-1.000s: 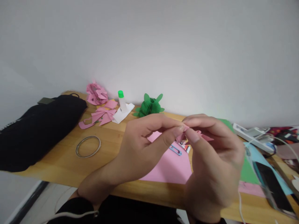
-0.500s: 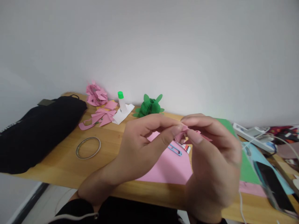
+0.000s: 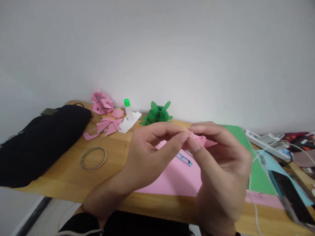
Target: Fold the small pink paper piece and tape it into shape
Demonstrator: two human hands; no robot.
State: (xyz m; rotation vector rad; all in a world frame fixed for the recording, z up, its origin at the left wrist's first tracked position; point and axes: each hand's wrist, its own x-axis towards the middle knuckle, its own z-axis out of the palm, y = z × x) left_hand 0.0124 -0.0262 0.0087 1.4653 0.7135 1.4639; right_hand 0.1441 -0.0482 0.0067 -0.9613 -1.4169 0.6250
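A small folded piece of pink paper (image 3: 202,140) is pinched between both hands above the table. My left hand (image 3: 155,154) grips its left end with thumb and index finger. My right hand (image 3: 221,167) holds it from the right, thumb in front and fingers curled behind, so part of the paper is hidden. Below the hands lies a pink paper sheet (image 3: 172,180), with a light-blue utility knife (image 3: 184,159) on it, partly covered by the hands.
Behind stand a green paper figure (image 3: 158,114) and a glue stick (image 3: 128,109). Pink paper scraps (image 3: 109,124), a ring (image 3: 93,158) and a black bag (image 3: 46,137) are at left. Green paper (image 3: 261,173), a phone (image 3: 292,196) and a white cable (image 3: 250,190) lie right.
Both thumbs have shifted slightly left and closer together on the pink paper, which now shows more of its folded face above the right thumb. The view has tilted a little upward.
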